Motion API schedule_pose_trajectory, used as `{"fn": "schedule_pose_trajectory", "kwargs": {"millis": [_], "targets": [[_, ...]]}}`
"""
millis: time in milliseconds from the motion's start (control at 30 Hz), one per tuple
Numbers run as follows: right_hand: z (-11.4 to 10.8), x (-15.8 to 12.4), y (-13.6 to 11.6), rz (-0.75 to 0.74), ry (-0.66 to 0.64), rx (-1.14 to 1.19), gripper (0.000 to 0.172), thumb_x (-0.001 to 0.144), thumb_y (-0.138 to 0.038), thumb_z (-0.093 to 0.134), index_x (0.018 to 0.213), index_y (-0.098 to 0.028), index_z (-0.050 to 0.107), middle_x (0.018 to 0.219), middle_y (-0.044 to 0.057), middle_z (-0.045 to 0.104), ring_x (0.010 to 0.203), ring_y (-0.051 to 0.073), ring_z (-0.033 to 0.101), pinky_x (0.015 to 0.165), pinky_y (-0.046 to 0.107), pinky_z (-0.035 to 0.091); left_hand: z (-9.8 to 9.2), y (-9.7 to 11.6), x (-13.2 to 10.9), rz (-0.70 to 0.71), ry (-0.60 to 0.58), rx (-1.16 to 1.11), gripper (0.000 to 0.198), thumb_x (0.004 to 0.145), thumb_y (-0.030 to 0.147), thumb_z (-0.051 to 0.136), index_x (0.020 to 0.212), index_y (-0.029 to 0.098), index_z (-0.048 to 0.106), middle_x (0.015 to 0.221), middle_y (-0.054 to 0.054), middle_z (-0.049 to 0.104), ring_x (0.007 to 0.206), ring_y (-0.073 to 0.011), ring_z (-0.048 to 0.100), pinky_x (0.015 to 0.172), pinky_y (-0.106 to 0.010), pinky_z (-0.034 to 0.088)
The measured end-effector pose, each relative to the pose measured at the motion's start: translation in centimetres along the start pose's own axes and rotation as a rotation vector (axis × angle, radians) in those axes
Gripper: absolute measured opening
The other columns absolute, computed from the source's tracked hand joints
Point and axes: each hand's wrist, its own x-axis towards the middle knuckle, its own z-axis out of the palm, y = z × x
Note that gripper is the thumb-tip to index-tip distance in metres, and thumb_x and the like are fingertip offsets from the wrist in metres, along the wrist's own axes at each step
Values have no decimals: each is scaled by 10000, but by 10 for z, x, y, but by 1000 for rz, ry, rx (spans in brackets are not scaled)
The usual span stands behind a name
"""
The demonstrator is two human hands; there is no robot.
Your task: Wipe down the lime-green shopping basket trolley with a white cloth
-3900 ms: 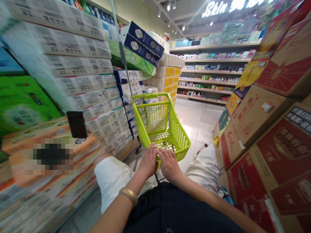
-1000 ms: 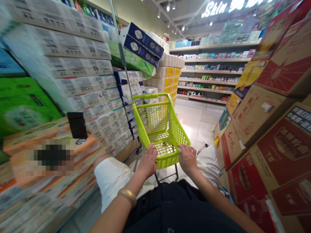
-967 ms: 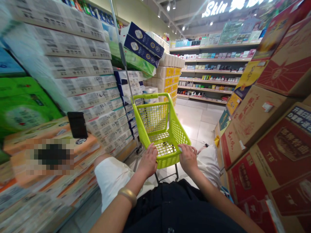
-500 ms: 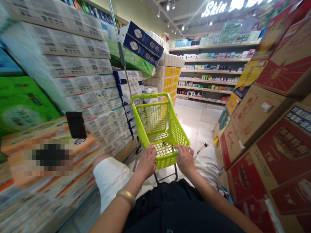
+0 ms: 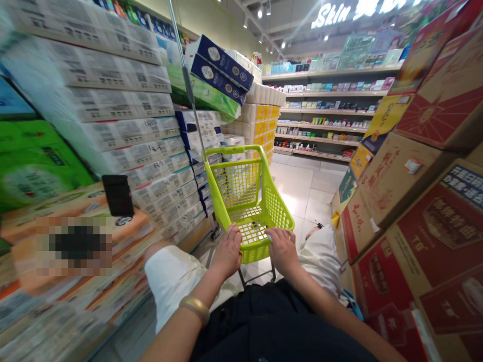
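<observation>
A lime-green shopping cart (image 5: 277, 205) with perforated plastic sides stands between my knees, its basket holding nothing I can make out. My left hand (image 5: 229, 251) has its fingers curled over the near rim, at the left corner. On the same rim, farther right, my right hand (image 5: 283, 250) is closed with its fingers bent over the edge. A thin metal pole (image 5: 199, 128) rises from the cart's far left corner, with a grey sleeve partway up. The undersides of both hands' grip are hidden.
Tall stacks of wrapped paper packs (image 5: 124, 103) line the left side. A black phone-like object (image 5: 118, 195) rests on orange packs (image 5: 138, 221). Cartons (image 5: 396, 176) are piled at right. Shelves of small goods (image 5: 328, 108) stand beyond the tiled floor (image 5: 290, 176).
My right hand has shifted slightly left along the cart's near rim. The left hand and the cart have hardly moved.
</observation>
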Motion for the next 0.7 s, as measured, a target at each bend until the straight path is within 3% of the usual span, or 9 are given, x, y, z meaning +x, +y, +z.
{"fn": "schedule_pose_trajectory", "kwargs": {"millis": [133,367,600,700], "targets": [[-4,2,18,89,62,-39,411,741,-22,451,1073,-203,613,1078,65,660,1060,207,531,966,347,280,-1,3,2,-6,-11,-6,395,646,9,485,1002,179,464,1236,-133,476,1410,-303,264,1149,-502,352],[8,1,-31,-102,0,63,222,875,-163,508,1062,-229,608,1055,41,654,1017,194,538,989,352,272,-1,4,2,-24,-4,-25,397,649,7,476,1004,186,478,1229,-135,501,1413,-295,270,1153,-509,350],[2,0,6,9,106,-18,210,951,-174,441,1063,-214,613,1042,50,667,1011,191,553,974,349,272,-2,7,3,-29,-22,-47,415,636,10,487,1012,187,480,1244,-128,491,1421,-287,248,1154,-507,346],[4,1,2,33,122,-18,217,946,-163,427,1038,-201,620,1017,61,662,992,202,544,947,343,303,0,9,4,-29,-25,-47,410,642,11,492,1012,185,475,1242,-131,485,1420,-291,243,1159,-518,332]]}}
